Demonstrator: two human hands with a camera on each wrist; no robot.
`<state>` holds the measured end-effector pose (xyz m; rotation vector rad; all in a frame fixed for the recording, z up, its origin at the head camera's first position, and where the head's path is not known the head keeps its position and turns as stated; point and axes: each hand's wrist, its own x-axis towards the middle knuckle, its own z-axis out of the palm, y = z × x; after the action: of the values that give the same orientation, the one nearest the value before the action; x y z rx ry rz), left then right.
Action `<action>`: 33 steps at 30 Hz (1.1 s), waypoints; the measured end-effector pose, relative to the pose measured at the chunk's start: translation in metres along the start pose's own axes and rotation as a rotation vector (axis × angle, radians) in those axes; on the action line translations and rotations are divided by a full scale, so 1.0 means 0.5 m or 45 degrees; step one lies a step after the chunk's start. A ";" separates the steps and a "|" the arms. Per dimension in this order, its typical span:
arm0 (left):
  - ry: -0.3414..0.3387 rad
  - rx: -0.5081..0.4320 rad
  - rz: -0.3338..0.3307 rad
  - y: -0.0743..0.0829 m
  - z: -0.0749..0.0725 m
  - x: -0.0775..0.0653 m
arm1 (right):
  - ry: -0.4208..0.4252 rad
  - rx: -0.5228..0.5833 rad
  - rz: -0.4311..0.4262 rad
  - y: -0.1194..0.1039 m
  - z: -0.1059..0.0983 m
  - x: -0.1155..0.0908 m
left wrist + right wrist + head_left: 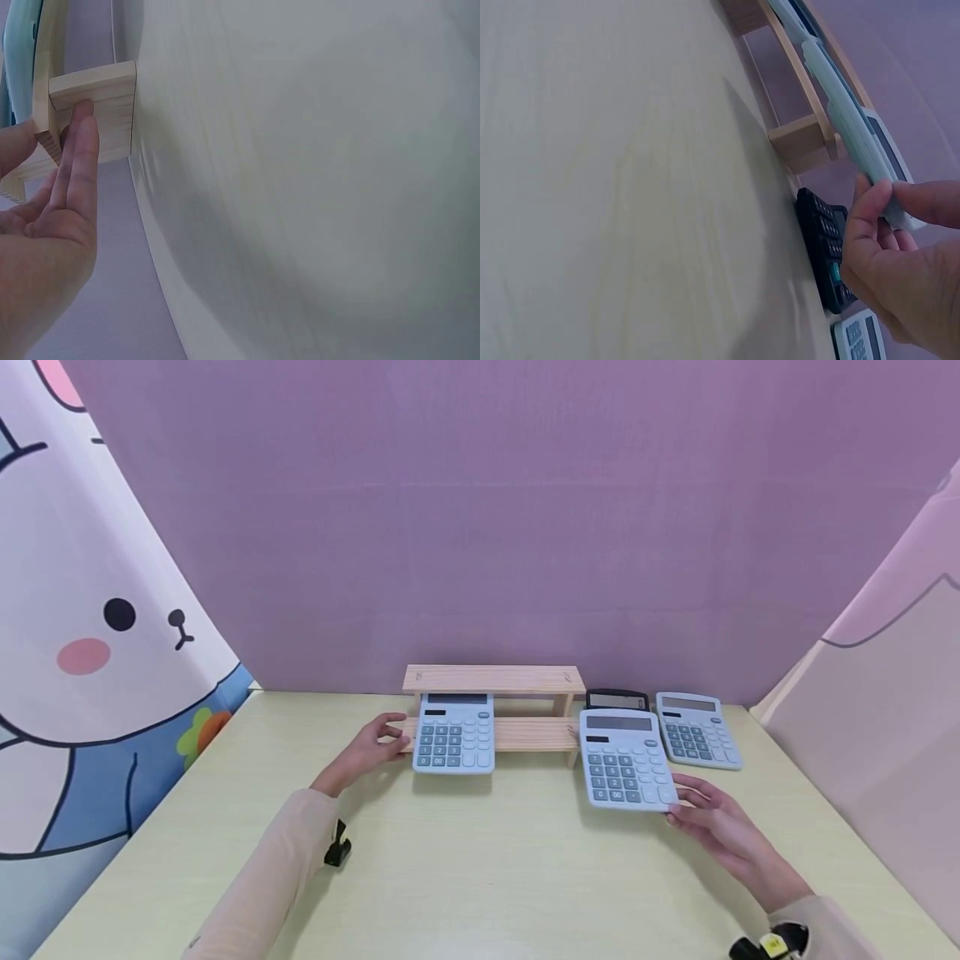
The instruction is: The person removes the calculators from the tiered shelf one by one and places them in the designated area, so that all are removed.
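Observation:
A small two-tier wooden rack (536, 735) stands at the back of the table, with a light blue calculator (478, 762) leaning on its left part. My left hand (367, 747) grips the left end of the rack's lower board; in the left wrist view the thumb lies on one side of the board (43, 112) and the fingers on the other. With my right hand (723, 839) I pinch the lower right corner of a second light blue calculator (637, 747). That calculator is raised off the table, keys facing me, close to the rack's right end.
A black calculator (617, 700) lies beyond the held one, mostly hidden by it in the head view. Further right, another light blue calculator (726, 752) rests on the pale table (480, 877). A purple backdrop (495, 527) rises behind the rack.

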<state>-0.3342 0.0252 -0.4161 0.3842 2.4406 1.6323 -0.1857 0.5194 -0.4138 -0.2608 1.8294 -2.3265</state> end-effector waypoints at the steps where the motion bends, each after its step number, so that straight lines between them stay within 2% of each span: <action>1: 0.004 -0.001 -0.004 0.000 0.000 0.001 | -0.005 0.010 0.000 -0.001 -0.003 -0.003; 17: 0.006 -0.010 -0.012 0.004 -0.001 0.002 | 0.008 0.082 0.030 0.002 -0.039 -0.036; 22: 0.013 0.015 -0.024 0.005 0.000 0.002 | 0.045 0.032 0.080 0.006 -0.045 -0.038; 27: 0.011 -0.011 -0.010 0.006 0.002 0.000 | 0.102 -0.021 0.137 0.010 -0.051 -0.037; 33: 0.015 -0.016 -0.009 0.008 0.001 -0.003 | 0.132 -0.032 0.154 0.012 -0.055 -0.036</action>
<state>-0.3322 0.0265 -0.4127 0.3649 2.4360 1.6510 -0.1746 0.5481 -0.4265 -0.0319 1.8658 -2.2754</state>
